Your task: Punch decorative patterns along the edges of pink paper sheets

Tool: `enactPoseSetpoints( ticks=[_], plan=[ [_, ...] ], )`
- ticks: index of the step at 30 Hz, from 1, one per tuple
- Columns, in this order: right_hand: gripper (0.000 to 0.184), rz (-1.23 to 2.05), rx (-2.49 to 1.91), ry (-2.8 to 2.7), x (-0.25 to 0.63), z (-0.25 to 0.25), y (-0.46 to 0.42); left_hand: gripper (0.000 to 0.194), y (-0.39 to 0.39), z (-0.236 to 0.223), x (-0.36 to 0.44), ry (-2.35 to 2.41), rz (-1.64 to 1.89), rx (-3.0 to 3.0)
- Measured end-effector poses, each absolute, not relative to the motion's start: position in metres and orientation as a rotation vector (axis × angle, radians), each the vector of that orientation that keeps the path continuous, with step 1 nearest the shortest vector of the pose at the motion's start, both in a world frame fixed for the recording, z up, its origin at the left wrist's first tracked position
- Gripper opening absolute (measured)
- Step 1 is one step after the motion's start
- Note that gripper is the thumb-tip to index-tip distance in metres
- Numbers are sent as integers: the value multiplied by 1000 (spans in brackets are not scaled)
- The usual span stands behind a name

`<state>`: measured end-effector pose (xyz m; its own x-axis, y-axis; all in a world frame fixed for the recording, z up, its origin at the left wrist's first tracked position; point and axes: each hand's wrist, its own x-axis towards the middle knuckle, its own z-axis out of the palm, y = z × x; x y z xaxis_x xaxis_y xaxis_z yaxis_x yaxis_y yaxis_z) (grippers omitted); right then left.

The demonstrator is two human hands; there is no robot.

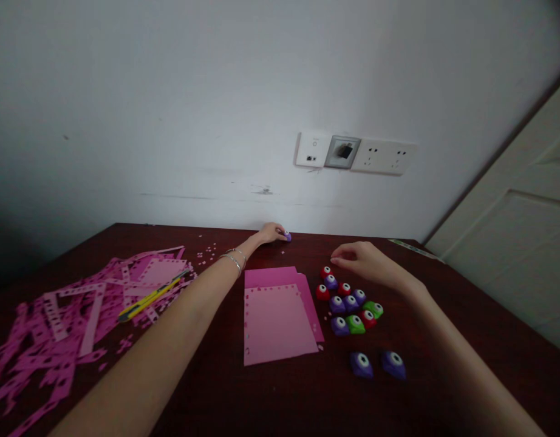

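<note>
My left hand (271, 232) reaches far across the dark table to its back edge by the wall, fingers closed round a small purple paper punch (286, 235). My right hand (362, 260) hovers loosely curled just above a cluster of several small red, purple and green punches (348, 302), its fingertips nearest the top red one (325, 271); it holds nothing. Two more purple punches (378, 363) lie apart, closer to me. Stacked pink paper sheets (277, 315) lie between my arms.
A heap of cut pink paper strips (65, 321) covers the table's left side, with a yellow utility knife (150, 297) on it. Tiny pink bits (207, 250) are scattered near the wall. Wall sockets (355, 153) sit above the table; a door (521, 243) is at right.
</note>
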<state>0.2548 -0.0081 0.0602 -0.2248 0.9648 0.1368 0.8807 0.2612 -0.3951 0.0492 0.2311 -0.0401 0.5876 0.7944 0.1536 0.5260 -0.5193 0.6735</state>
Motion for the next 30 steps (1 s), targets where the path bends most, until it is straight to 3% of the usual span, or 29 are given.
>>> enactPoseSetpoints(
  ticks=[7,15,30],
  plan=[
    [20,299,-1575,-2088,256,58,-6,28,192,9,40,828,642,2287],
    [26,440,-1465,-2030,228,77,-24,34,77,59,5,659,609,2365],
    [18,609,-1356,-2180,198,81,-39,31,32,74,-4,633,515,2381]
  ],
)
